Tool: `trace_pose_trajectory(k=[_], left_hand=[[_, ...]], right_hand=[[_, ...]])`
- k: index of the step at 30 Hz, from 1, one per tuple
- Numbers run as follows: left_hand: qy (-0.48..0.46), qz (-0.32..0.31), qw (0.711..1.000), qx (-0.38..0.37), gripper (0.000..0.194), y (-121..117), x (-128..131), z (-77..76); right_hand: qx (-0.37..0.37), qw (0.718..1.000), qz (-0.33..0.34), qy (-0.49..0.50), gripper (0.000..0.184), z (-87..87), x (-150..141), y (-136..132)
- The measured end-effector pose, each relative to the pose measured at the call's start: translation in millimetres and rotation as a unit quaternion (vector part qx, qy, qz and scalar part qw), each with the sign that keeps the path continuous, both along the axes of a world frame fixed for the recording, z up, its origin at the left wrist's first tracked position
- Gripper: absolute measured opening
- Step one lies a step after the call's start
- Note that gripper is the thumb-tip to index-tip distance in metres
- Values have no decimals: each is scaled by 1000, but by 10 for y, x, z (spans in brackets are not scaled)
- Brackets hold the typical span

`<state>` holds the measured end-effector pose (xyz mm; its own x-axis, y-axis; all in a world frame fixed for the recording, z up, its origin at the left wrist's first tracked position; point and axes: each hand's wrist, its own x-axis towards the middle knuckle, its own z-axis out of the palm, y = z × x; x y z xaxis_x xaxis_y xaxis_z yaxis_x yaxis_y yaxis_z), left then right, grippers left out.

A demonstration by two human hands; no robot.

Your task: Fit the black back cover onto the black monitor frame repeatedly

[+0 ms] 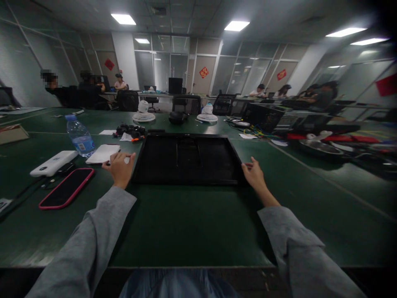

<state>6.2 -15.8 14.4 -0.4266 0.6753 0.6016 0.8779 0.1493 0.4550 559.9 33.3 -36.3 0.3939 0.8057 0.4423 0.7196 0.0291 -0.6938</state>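
A black rectangular panel (155, 159) with a raised rim, looking like a monitor casing, lies flat on the green table (186, 223) in front of me. Two thin upright lines show in its middle, and a small mark is on the far rim. My left hand (122, 167) is just off its left edge, fingers bent and apart, with nothing visible in them. At the right edge is my right hand (254, 174), its fingers loosely spread and the fingertips at the rim; I cannot tell whether they press on it.
To the left are a phone with a pink edge (66, 188), a white power bank (54, 162), a water bottle (80, 136) and a white pad (103, 154). Two small white fans (144, 111) stand behind the panel. Cables and a dark box (262, 116) crowd the right. Several people sit farther back.
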Motion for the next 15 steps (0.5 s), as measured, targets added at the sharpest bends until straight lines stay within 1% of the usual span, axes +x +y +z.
trace_pose_trajectory(k=[3,7,9,13,15], left_hand=[[-1,-6,1000,-6,37,5,3,-18],[-12,0,1000,-6,38,18,-2,-36],[-23,9,1000,-1,35,26,-14,-43],[-40,14,999,5,34,34,-32,-52],[-43,11,999,-3,34,37,-34,-57]], right_hand=[[-31,999,30,2,70,6,-55,-10],[-20,997,72,-26,54,-24,-72,-13],[-23,996,79,-21,52,-48,-52,-20],[-54,995,79,11,52,-64,-24,-45],[-51,993,103,28,52,-34,-51,-55]])
